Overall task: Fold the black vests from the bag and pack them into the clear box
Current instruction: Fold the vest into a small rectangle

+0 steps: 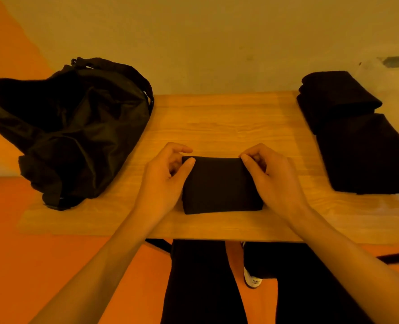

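**Folded vest** (219, 183): black, folded into a compact rectangle. It lies flat on the table (217, 118), near the front edge and about midway along it, between the two hands.

**Left hand** (165, 178): at the vest's left side. The thumb lies on top of the far left corner and the fingers are curled in behind the edge, pinching the cloth.

**Right hand** (275, 178): at the vest's right side, mirroring the left. The thumb is on the far right corner with the fingers curled behind it, gripping the edge.

**Bag** (72, 127): black and soft, slumped on the table's left end with its mouth gaping and a strap looped over the top. It stands well apart from the vest, and part of it overhangs the left edge.

**Stack of folded vests** (352, 136): black, in two piles, one behind the other, at the table's right end.

**Clear plastic** (392, 78): faint and hazy, beside and behind the stack. Whether the stack lies inside it cannot be told.

**Table**: light wood, set against a plain wall (193, 43).

**Below the table**: the person's black trousers (193, 277), one white shoe (252, 280), and an orange floor (30, 253).
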A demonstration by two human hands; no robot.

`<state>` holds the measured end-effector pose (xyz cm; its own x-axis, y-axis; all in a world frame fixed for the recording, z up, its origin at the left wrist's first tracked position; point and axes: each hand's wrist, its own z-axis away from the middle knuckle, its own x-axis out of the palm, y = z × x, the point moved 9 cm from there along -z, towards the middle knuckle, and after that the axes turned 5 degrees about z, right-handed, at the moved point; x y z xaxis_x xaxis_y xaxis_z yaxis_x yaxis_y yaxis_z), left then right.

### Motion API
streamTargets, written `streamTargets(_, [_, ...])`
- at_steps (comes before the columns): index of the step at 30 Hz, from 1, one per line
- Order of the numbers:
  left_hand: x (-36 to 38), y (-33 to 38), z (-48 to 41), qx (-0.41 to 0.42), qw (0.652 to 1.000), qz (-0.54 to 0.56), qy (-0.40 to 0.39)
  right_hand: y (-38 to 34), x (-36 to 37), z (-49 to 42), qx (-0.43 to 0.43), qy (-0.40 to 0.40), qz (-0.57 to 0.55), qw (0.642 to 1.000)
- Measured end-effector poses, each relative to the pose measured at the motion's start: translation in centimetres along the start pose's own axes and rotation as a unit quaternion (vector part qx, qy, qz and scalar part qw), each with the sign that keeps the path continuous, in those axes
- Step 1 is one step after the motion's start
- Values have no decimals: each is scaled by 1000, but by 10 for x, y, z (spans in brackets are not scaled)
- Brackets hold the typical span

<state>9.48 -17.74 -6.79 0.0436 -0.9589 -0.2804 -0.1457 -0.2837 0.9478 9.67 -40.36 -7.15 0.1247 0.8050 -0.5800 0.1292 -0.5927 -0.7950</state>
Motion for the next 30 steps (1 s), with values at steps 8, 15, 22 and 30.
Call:
streamTargets(8, [1,-21,-9,-35,995,-87,33,16,10,-5,6,8,47,999])
streamTargets(15, [-2,-24,-11,-95,988,-115,46,11,13,-7,-15,-3,58,998])
streamTargets(22, [-15,28,4,16,980,-149,127,-4,-18,-2,-48,43,109,992])
streamTargets(30, [66,11,29,110,892,-407,-162,-29,58,35,-173,-162,337,911])
